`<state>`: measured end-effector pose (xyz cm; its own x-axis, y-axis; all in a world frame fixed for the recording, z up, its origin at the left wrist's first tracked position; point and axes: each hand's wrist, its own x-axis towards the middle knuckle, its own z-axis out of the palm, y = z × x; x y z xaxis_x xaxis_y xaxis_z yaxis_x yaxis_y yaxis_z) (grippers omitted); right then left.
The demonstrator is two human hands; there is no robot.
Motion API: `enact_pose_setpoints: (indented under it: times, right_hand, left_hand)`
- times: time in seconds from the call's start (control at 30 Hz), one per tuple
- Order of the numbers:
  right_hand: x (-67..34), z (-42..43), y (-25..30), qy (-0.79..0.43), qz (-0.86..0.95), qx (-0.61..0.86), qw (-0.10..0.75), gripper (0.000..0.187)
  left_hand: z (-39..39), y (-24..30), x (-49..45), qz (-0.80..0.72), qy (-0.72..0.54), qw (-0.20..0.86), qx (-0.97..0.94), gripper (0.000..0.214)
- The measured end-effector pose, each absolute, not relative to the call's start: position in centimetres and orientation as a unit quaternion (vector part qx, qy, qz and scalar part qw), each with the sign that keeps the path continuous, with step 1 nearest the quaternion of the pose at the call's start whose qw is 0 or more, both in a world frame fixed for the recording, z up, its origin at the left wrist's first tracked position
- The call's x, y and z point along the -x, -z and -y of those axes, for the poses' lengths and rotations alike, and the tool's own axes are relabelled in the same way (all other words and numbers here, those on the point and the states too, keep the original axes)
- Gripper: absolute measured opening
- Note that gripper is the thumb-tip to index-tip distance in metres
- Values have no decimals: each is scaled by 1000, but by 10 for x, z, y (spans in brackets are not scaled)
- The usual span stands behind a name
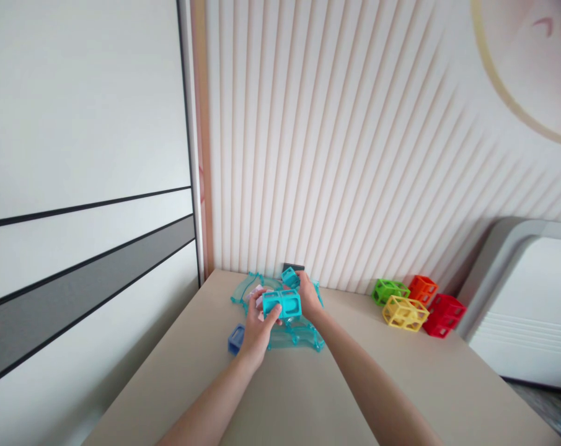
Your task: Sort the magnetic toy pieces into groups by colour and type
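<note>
**Q:** What are the hands doing?

**A:** Both hands meet at the far middle of a beige surface [284, 396]. They hold a cyan frame block [282, 303] just above it. The left hand [256, 325] has its fingers curled shut around the block's left end, with the thumb on the near face. The right hand [308, 297] closes on the block's right end.

**Q:** What lies under the block?

**A:** Clear teal curved track pieces [299, 337] lie flat on the surface, spread beneath and around both hands. A second, smaller cyan piece [290, 277] sits just beyond the right hand. Whether the fingers touch it cannot be told. A blue block [236, 339] rests on the surface just left of the left wrist.

**Q:** Anything else nearby?

**A:** Well to the right, four open frame cubes cluster together. A green cube [389, 290] and an orange cube [423, 287] stand at the far side. A yellow cube [405, 312] and a red cube [444, 314] sit nearer. A pale slatted wall [354, 155] rises behind the surface, and a small dark object [293, 267] stands at its foot, behind the hands.
</note>
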<state>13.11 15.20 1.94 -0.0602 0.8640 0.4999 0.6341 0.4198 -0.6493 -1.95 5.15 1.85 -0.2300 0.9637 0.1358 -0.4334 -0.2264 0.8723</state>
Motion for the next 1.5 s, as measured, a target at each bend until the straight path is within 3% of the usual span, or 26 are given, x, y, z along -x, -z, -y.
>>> enact_pose_setpoints:
  times: [0.23,0.5,0.67,1.0,1.2,1.5]
  right_hand:
    - [-165,-112,-16,-168,644,524,531,70]
    - [-202,-39,8,-326,602,452,572,68]
    - [-203,-27,4,-369,576,437,584,83]
    - [-197,-22,0,-405,581,412,574,67]
    - [-191,-20,-8,-478,487,408,606,80]
    - [-191,-22,-5,-446,490,385,643,58]
  left_hand:
    - [-49,-11,20,-334,-678,529,-386,51]
    - [-44,-12,16,-341,-662,543,-387,51]
    - [-42,-11,14,-351,-653,535,-406,54]
    - [-38,-15,12,-353,-641,545,-408,52]
    - [-37,-17,10,-360,-640,546,-404,52]
    - [-36,-18,10,-353,-638,560,-394,51]
